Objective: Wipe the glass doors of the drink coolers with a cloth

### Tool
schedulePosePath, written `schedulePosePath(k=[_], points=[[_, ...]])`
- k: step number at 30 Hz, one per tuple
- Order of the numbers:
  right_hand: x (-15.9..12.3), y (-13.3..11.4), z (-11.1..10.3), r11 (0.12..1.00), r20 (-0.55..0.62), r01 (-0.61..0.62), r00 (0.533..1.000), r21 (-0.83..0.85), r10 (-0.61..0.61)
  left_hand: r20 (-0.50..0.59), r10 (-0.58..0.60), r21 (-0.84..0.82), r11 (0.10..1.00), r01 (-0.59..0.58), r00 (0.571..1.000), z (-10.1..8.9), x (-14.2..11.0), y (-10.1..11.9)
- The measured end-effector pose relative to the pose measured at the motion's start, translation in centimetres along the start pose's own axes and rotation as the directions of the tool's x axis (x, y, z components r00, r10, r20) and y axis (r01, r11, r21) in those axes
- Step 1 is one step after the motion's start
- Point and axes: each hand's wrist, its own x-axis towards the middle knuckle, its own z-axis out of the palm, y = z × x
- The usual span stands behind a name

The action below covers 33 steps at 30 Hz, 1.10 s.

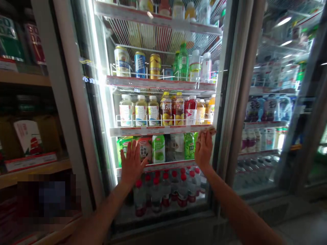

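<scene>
Both forearms (233,200) pointed toward the glass door (163,225), right hand (203,148) holding a cloth (211,130) at its fingertips, left hand (133,160) spread, empty, left of it; wiping judged underway, share done or remaining indeterminable.

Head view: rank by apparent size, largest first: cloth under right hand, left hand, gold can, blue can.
1. Left hand, likely enlarged by being nearer the camera
2. Gold can and blue can: look alike, not ranked
3. Cloth, visible part only; right hand hides some
</scene>
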Motion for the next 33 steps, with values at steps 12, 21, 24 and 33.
schedulePosePath(k=[12,21,24,33], points=[[1.6,1.1,0.1,0.998,-0.078,-0.062,0.995,-0.021,0.061,0.02,0.023,0.024,0.999,-0.024,1.0,-0.1,0.0,-0.1],[-1.6,-2.0,-0.8,0.937,0.249,0.332,0.903,0.113,-0.35,0.024,0.038,0.052,0.998,-0.039,0.999,-0.4,0.1,0.0],[0.3,0.3,-0.2,0.999,0.023,0.037,0.999,-0.008,-0.037,0.015,0.031,0.042,0.999,-0.032,0.999,-0.3,0.1,0.0],[-0.1,-2.9,-0.3,0.923,0.217,0.355,0.899,0.147,-0.381,0.039,0.024,0.071,0.997,-0.027,0.999,-0.3,0.0,0.0]])
